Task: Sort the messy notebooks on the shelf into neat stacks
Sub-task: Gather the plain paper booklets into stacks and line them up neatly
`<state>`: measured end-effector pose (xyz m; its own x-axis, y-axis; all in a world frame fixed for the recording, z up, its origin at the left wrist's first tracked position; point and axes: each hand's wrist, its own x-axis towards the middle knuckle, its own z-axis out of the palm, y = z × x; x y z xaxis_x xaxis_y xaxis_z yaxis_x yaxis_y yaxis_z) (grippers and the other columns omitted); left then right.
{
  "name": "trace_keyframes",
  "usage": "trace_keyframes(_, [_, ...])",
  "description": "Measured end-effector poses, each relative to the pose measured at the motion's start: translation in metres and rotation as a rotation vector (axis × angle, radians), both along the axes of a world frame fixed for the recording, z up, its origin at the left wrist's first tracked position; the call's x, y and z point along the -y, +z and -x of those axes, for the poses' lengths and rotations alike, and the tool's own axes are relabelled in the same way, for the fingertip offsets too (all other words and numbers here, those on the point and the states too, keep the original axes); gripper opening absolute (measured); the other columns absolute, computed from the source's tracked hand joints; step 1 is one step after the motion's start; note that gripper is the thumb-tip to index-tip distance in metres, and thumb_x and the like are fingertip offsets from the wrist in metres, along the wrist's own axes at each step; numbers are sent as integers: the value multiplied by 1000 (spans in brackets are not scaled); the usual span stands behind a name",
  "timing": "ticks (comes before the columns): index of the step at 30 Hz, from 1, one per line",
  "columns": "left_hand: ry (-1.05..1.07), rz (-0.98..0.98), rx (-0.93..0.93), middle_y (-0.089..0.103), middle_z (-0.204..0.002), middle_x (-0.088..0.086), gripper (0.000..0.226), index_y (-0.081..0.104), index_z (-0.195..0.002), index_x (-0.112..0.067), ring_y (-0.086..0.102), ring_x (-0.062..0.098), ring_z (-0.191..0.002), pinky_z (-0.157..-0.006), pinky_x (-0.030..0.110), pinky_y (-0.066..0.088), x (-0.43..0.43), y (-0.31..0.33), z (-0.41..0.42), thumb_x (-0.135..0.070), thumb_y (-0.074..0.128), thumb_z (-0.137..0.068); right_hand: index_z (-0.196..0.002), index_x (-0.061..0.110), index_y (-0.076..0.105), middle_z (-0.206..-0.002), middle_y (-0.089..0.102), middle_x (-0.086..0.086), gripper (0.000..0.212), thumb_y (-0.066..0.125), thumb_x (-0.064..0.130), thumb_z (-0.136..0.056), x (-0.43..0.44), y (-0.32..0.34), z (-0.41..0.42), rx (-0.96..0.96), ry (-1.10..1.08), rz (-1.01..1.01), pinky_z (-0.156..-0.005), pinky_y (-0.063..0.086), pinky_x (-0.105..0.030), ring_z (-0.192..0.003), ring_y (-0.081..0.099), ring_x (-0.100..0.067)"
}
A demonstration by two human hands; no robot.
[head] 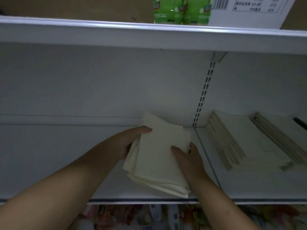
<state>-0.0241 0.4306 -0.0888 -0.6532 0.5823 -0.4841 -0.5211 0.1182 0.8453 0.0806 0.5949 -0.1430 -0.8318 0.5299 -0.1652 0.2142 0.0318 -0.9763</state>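
We see a white shelf (66,163) that fills most of the view, with an upper shelf (99,30) overhanging it. A slotted upright (204,93) divides the back wall.

On the right part of the shelf lie two squared stacks. The nearer stack of notebooks (249,138) has its layered edges facing left, and its long axis runs from far left to near right. The second stack (282,135) lies just beside it on the right, turned the same way. The frame edge cuts it off, as it does a dark object (299,122) at its far end that we cannot identify.

Left of the upright, toward the near edge of the shelf, is the loose bundle of notebooks (157,155). Its long axis runs near to far, with the far end tipped slightly left. The cream covers are fanned, so the corners do not line up. We cannot tell whether its near end rests on the shelf or is lifted off it.

The left hand (131,140) grasps the bundle's left edge, with the thumb laid on top and the fingers hidden underneath. The right hand (187,160) clasps the right edge, its thumb on the top cover and its fingers wrapped round the side.

Green bottles (181,10) and a white carton (249,12) stand on the upper shelf, both cropped, and the carton's print is too blurred to read. Below the shelf, colourful goods (149,216) are blurred as well.
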Motion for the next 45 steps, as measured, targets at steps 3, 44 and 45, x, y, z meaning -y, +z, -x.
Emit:
trace_keyframes(3, [-67, 43, -27, 70, -110, 12, 47, 64, -116, -8, 69, 24, -95, -85, 32, 52, -2, 1, -2, -29, 71, -74, -131, 28, 41, -109, 56, 7, 50, 64, 31, -86, -4, -1, -2, -15, 32, 7, -89, 48, -32, -99, 58, -16])
trace_keyframes(44, [411, -232, -606, 68, -91, -10, 85, 53, -110, -18, 67, -7, -77, -58, 8, 50, 42, -43, -48, -28, 79, -29, -106, 28, 53, -90, 71, 9, 93, 89, 47, -22, 37, 16, 3, -389, 151, 242, -66, 56, -21, -81, 69, -2])
trace_keyframes(45, [406, -233, -620, 66, -92, -12, 82, 52, -106, -20, 66, -9, -76, -57, 7, 49, 43, -42, -50, -28, 79, -29, -106, 27, 52, -94, 68, 10, 99, 86, 58, -19, 39, 10, 3, -401, 108, 192, -74, 55, -23, -81, 67, 2])
